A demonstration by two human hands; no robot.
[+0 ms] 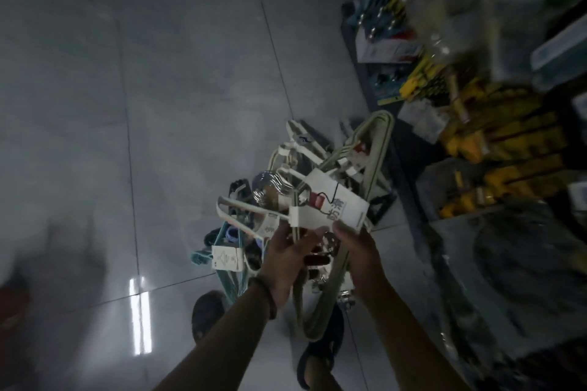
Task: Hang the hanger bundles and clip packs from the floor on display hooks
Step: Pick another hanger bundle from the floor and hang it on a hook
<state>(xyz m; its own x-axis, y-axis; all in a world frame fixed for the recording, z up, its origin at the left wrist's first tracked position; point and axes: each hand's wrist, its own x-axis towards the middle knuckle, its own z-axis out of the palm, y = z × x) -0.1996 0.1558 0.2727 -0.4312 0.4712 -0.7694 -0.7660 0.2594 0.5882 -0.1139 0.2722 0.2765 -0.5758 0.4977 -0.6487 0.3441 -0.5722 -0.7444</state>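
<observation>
a teal hanger bundle point(198, 256) and other packs lie heaped on the grey tiled floor point(158, 105), near the person's feet. the risk, as i judge it: the lifted pale hanger bundle point(385, 140) is tangled with white clips, so it could snag the heap or slip out of a low grip. the left hand point(286, 259) curls its fingers round the bundle's stems. the right hand point(360, 251) pinches the lower edge of its card label point(336, 203). the display shelf point(476, 136) at right is blurred; i cannot make out 1 hook.
</observation>
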